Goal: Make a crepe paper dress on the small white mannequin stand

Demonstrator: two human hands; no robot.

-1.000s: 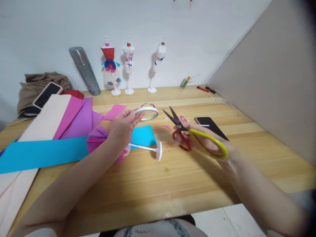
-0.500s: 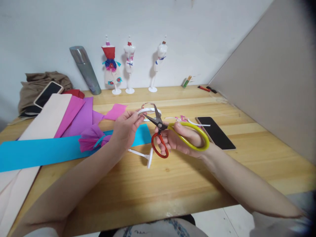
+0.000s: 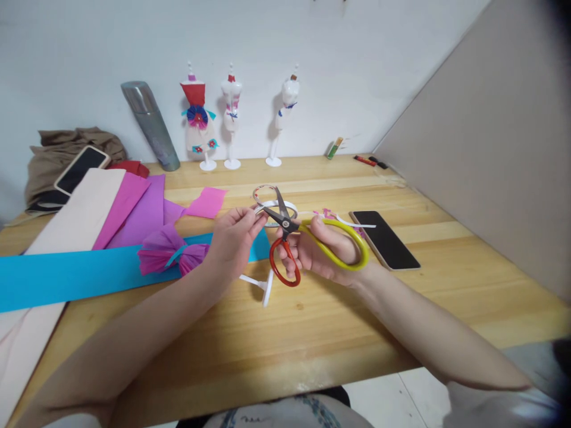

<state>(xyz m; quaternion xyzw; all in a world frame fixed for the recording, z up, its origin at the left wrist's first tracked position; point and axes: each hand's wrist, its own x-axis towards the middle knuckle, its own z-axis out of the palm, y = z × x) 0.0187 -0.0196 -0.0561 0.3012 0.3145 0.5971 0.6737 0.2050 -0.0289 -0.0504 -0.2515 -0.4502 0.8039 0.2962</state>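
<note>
My right hand (image 3: 325, 252) holds scissors (image 3: 286, 224) with one yellow handle and one red handle, their blades apart and pointing up and left. My left hand (image 3: 236, 238) pinches the edge of a white tape roll (image 3: 289, 205), close to the lower blade tip. Behind the blades lies a second ring (image 3: 263, 186) with a red pattern. A white stand (image 3: 266, 289) lies on its side beneath the hands. Beside my left forearm, a purple crepe bow (image 3: 167, 252) with a blue tie rests on a blue paper strip (image 3: 80, 275).
Three small mannequins (image 3: 196, 119) and a leaning grey bottle (image 3: 151, 125) stand by the wall. A dark phone (image 3: 386, 238) lies on the right, with pink scraps (image 3: 328, 214) beside it. Pale, pink and purple paper (image 3: 143, 208) and a brown cloth (image 3: 84, 142) are at left.
The view has shifted slightly. My left hand has moved a little right relative to the table, and more of the white tape roll shows behind the still-open scissors.
</note>
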